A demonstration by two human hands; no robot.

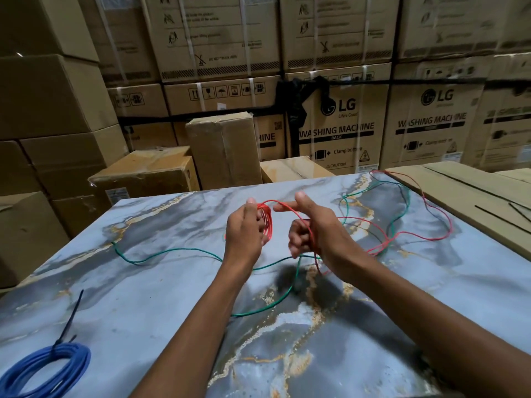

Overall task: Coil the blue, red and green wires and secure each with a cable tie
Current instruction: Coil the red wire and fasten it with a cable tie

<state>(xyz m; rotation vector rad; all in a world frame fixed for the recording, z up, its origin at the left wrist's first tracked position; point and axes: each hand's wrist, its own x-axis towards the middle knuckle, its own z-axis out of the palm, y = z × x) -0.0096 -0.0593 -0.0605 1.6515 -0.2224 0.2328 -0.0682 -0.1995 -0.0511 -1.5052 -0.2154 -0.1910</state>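
Note:
My left hand (244,234) grips a small bundle of red wire loops (267,222) above the middle of the marble-patterned table (172,297). My right hand (310,234) holds the running strand of the same red wire, which arcs over its fingers; index finger and thumb stick out, the other fingers are curled. The loose red wire (436,214) trails in tangles to the far right. A green wire (172,251) snakes loose across the table under my arms. The blue wire (48,369) lies coiled at the near left, with a black cable tie (70,317) around it.
A flat cardboard box (471,196) borders the table on the right, with black cable ties (500,215) lying on it. Stacked cartons (224,150) rise behind and to the left of the table.

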